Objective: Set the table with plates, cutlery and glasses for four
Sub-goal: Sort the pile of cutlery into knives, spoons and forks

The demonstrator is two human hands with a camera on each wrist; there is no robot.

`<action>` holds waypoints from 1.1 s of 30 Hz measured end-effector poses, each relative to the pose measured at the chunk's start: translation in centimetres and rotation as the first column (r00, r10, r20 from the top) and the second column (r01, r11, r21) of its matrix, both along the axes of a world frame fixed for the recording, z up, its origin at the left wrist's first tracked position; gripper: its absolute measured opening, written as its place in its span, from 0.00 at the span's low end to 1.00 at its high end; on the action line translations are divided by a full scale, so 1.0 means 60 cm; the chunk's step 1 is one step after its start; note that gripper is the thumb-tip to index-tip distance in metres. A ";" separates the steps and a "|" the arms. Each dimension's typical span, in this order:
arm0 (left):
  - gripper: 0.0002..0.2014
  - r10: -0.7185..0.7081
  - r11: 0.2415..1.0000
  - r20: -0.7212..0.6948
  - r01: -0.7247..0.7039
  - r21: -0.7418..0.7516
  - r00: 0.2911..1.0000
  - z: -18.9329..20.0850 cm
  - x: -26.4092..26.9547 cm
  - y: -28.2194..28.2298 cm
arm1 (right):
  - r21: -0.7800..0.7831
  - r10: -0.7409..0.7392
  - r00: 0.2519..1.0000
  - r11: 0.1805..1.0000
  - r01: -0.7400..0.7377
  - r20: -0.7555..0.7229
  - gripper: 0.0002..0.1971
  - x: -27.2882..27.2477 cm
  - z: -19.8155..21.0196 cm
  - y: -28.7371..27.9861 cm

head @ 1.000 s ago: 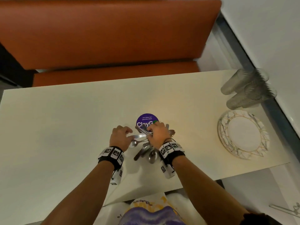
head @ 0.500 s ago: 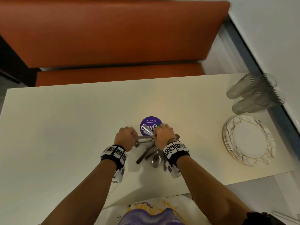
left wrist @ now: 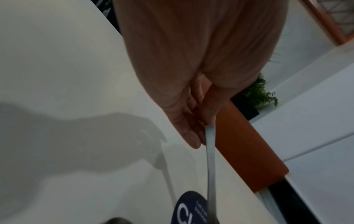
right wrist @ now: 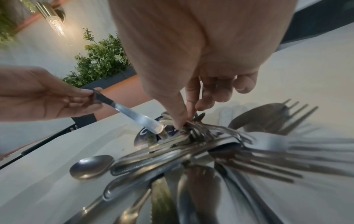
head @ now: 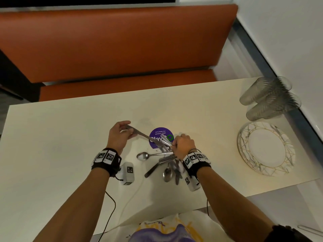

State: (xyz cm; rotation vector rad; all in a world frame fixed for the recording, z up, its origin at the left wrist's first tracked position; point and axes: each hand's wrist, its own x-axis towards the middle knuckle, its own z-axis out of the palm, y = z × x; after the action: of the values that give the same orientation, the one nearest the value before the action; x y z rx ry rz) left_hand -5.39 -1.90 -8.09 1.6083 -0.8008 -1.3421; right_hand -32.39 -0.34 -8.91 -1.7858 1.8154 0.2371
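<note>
My right hand [head: 175,144] grips a bundle of cutlery [head: 167,163] near the table's front middle; forks, knives and spoons fan out under the wrist. The right wrist view shows the thumb and fingers [right wrist: 180,119] pinching several handles. One spoon [head: 142,155] sticks out to the left. My left hand [head: 128,129] pinches one end of a table knife [head: 141,134], up and to the left of the bundle. The knife's other end still reaches the bundle over a purple round sticker [head: 158,132]. In the left wrist view the knife [left wrist: 210,159] runs down from my fingertips.
A stack of patterned plates [head: 244,154] sits at the table's right end, with several ribbed glasses [head: 269,98] lying behind it by the wall. An orange bench [head: 113,46] runs along the far side. The cream table [head: 52,137] stretches bare to the left.
Both hands were close together on the bundle. My left hand has now moved left and away, drawing one knife out of it. The right hand keeps its grip.
</note>
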 end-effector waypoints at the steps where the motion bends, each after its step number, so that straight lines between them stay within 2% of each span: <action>1: 0.15 0.017 1.000 -0.016 -0.017 -0.017 1.000 0.007 0.001 -0.003 | -0.021 -0.022 1.000 1.000 0.022 0.020 0.10 0.001 0.002 -0.001; 3: 0.15 0.045 0.998 -0.024 -0.046 -0.043 0.999 0.020 0.001 -0.010 | -0.102 -0.067 0.991 0.992 0.078 0.113 0.10 0.008 0.006 -0.006; 5: 0.15 0.057 0.996 -0.031 -0.059 -0.073 0.998 0.033 0.001 -0.015 | -0.179 -0.038 0.968 0.980 0.085 0.249 0.09 0.025 0.018 -0.011; 8: 0.15 0.061 0.993 -0.073 -0.068 -0.094 0.995 0.056 -0.006 -0.023 | -0.194 0.077 0.937 0.981 -0.010 0.342 0.14 0.059 0.036 -0.022; 10: 0.15 0.064 0.991 -0.101 -0.075 -0.108 0.993 0.071 -0.014 -0.025 | -0.187 0.118 0.927 0.981 -0.053 0.356 0.12 0.075 0.050 -0.026; 15: 0.16 0.100 0.987 -0.231 -0.125 -0.096 0.968 0.090 -0.039 -0.022 | -0.138 0.018 0.837 0.988 0.069 0.546 0.06 0.084 0.074 -0.019; 17: 0.14 0.026 0.996 -0.276 -0.050 -0.078 0.961 0.089 -0.060 -0.008 | -0.101 -0.040 0.780 0.986 0.131 0.625 0.06 0.089 0.082 -0.010; 19: 0.12 -0.065 0.996 -0.254 0.045 -0.082 0.965 0.082 -0.085 0.012 | -0.078 -0.079 0.744 0.982 0.174 0.663 0.06 0.094 0.086 -0.001; 23: 0.12 -0.087 0.995 -0.196 0.076 -0.061 0.977 0.058 -0.113 0.041 | -0.001 -0.112 0.774 0.989 0.145 0.623 0.08 0.080 0.081 0.022; 26: 0.11 -0.075 0.997 -0.145 0.073 -0.014 0.987 0.041 -0.118 0.056 | -0.005 -0.163 0.855 0.982 0.191 0.493 0.08 0.044 0.048 0.047; 28: 0.11 -0.088 0.996 -0.106 0.091 0.021 0.990 0.031 -0.121 0.068 | 0.002 -0.213 0.872 0.972 0.237 0.441 0.08 0.015 0.032 0.069; 33: 0.11 -0.120 0.982 -0.071 0.129 0.135 0.990 -0.002 -0.130 0.100 | 0.052 -0.194 0.942 0.981 0.187 0.273 0.04 -0.019 0.007 0.126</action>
State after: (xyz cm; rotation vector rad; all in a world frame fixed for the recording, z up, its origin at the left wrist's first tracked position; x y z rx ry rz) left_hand -13.17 4.07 -8.19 1.6374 -0.7961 -1.5600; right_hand -33.52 7.25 -8.51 -1.5258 1.7567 -0.0634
